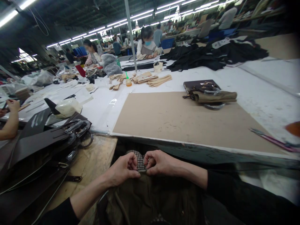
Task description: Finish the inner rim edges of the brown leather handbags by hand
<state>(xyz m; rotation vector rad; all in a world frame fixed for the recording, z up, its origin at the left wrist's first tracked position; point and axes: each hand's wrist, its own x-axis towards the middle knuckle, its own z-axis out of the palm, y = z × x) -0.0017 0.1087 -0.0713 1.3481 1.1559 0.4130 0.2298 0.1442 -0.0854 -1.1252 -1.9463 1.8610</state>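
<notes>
Dark olive-brown fabric point(150, 197) lies across the lap at the bottom centre, its top edge raised between both hands. My left hand point(123, 168) pinches that edge from the left, thumb along the rim and fingers curled. Close beside it, my right hand point(159, 163) pinches the same edge from the right. A small gap separates the two thumbs. Checked black-and-white cloth point(138, 158) shows just behind the fingers. The lower part of the fabric falls into shadow.
Dark bags point(47, 147) are piled on a wooden board point(93, 156) at left. A brown sheet point(164, 115) covers the table front, bearing a folded olive bag point(214, 96) and pink-handled scissors point(274, 140). Glue bottle point(128, 82) stands behind. Another person's arm point(11, 122) is at far left.
</notes>
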